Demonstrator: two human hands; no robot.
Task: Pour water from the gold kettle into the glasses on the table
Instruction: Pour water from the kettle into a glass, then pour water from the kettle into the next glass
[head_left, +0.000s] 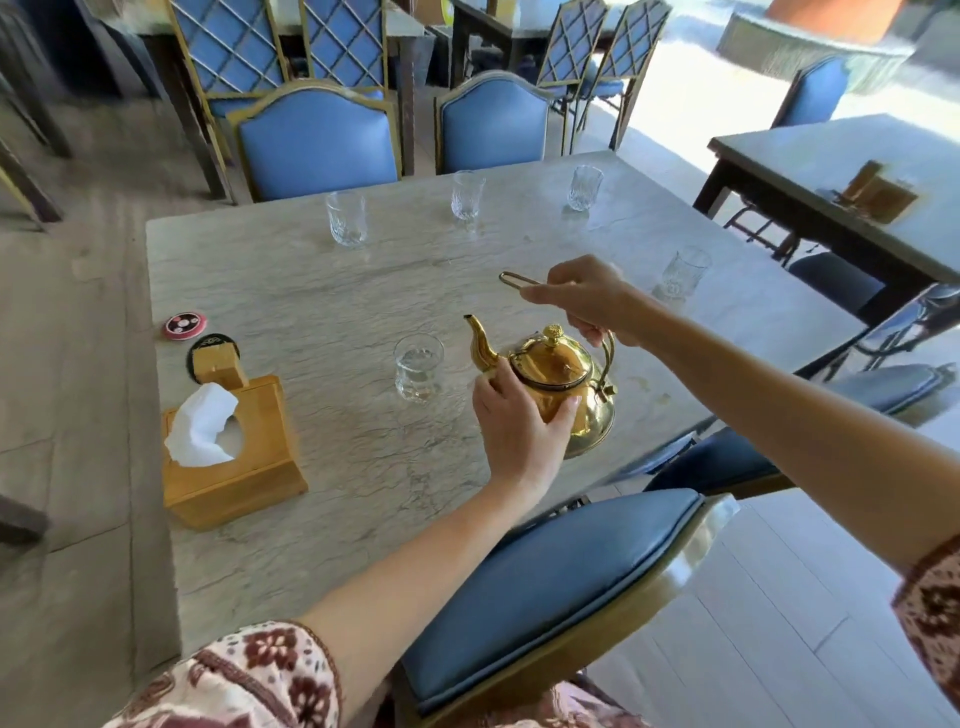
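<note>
The gold kettle sits near the table's right front edge, its spout pointing left toward a near glass that holds some water. My right hand grips the kettle's wire handle from above. My left hand presses against the kettle's front side. Three clear glasses stand along the far edge: left, middle, right. Another glass stands at the right edge, beyond my right hand.
A wooden tissue box stands at the left front of the grey marble table, with a round red-black disc behind it. A blue chair is tucked under the near edge; more blue chairs line the far side.
</note>
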